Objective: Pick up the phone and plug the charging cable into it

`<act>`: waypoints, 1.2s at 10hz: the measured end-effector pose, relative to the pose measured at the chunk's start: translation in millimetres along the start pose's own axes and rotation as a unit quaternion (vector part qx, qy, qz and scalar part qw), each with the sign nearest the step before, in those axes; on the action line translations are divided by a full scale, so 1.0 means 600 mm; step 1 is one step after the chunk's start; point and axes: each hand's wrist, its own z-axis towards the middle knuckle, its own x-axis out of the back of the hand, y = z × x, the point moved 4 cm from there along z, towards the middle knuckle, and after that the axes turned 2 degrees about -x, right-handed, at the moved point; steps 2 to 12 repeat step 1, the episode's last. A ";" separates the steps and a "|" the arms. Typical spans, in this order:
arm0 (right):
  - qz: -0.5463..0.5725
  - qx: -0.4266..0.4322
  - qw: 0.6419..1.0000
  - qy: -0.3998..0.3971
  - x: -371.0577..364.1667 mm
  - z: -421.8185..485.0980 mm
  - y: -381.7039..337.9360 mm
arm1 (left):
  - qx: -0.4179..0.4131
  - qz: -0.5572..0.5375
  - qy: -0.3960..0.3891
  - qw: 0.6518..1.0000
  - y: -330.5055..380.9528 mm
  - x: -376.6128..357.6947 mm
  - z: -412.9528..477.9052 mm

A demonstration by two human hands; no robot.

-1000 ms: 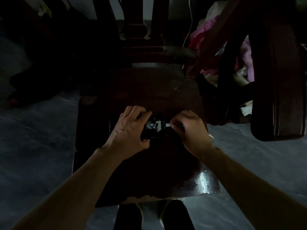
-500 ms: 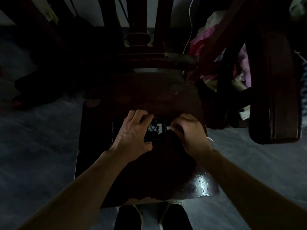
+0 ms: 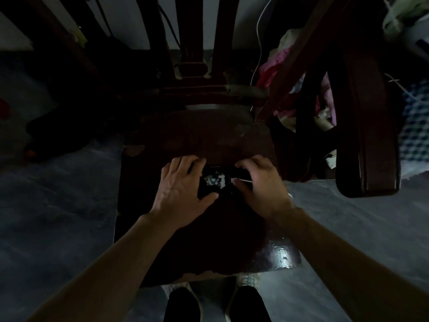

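A dark phone (image 3: 214,182) with a pale pattern on its back is held just above the seat of a dark wooden chair (image 3: 185,240). My left hand (image 3: 181,189) grips the phone's left part, thumb under its near edge. My right hand (image 3: 260,184) pinches the white plug of the charging cable (image 3: 241,180) at the phone's right end. The scene is very dim, so I cannot tell whether the plug is seated in the port. The white cable (image 3: 258,43) runs up behind the chair back to the wall.
The chair's backrest slats (image 3: 192,43) rise ahead. A second dark wooden chair (image 3: 366,135) stands close on the right, with pink and white clothes (image 3: 290,66) piled behind it. Grey floor (image 3: 58,205) lies on both sides. My dark shoes (image 3: 216,303) are below the seat's front edge.
Both hands stay on the phone and plug and have hardly shifted. My right fingers have closed in over the phone's right end. The view has tilted slightly.
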 end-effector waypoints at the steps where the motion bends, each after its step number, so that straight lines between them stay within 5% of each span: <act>1: -0.012 0.002 1.000 0.008 0.015 -0.009 -0.017 | 0.009 0.001 0.004 1.000 -0.001 0.025 -0.008; 12: -0.012 0.002 1.000 0.008 0.015 -0.009 -0.017 | 0.009 0.001 0.004 1.000 -0.001 0.025 -0.008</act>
